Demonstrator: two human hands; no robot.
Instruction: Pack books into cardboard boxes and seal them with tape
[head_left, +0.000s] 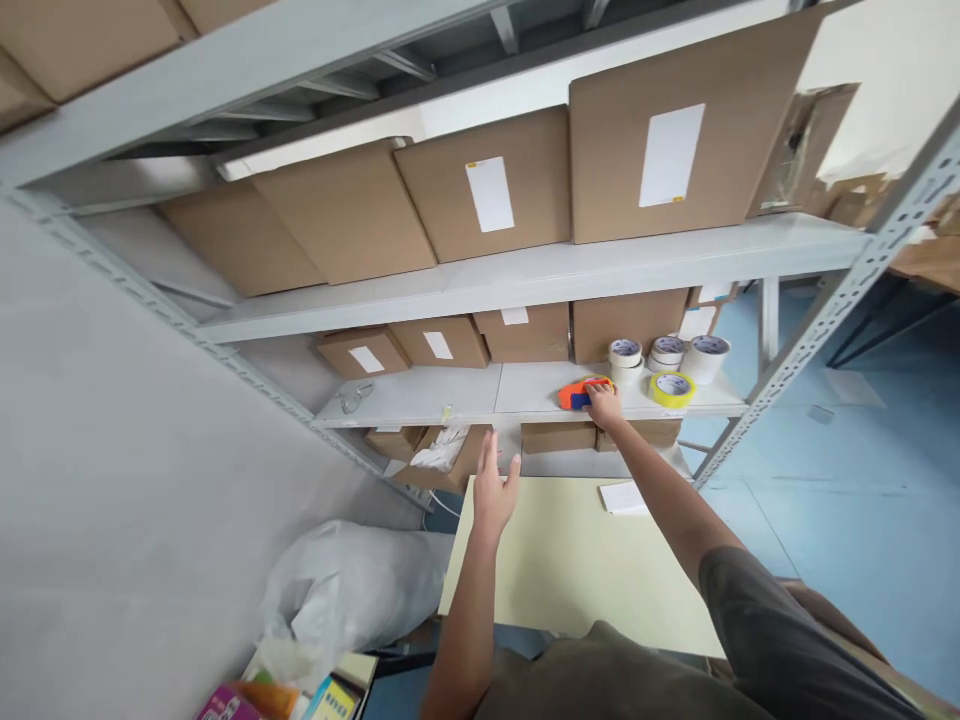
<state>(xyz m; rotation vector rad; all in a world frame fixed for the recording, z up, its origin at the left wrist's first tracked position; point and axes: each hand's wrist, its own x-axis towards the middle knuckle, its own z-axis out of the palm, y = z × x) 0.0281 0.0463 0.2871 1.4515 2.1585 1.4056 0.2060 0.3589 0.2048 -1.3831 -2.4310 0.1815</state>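
Where tape (pixel 706 364) stands, right-hand fingers (pixel 598 390) grasp a dispenser (pixel 572 396).

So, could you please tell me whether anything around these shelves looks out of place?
I see no obvious spill, but the open carton beneath the shelf holding the tape rolls looks untidy: crumpled white material bulges from it, unlike the tidy boxes above.

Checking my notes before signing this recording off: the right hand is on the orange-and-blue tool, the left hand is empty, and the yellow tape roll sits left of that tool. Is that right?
Not quite: in the head view the yellow tape roll sits right of the orange-and-blue tool. The right hand on that tool and the empty left hand are correct.
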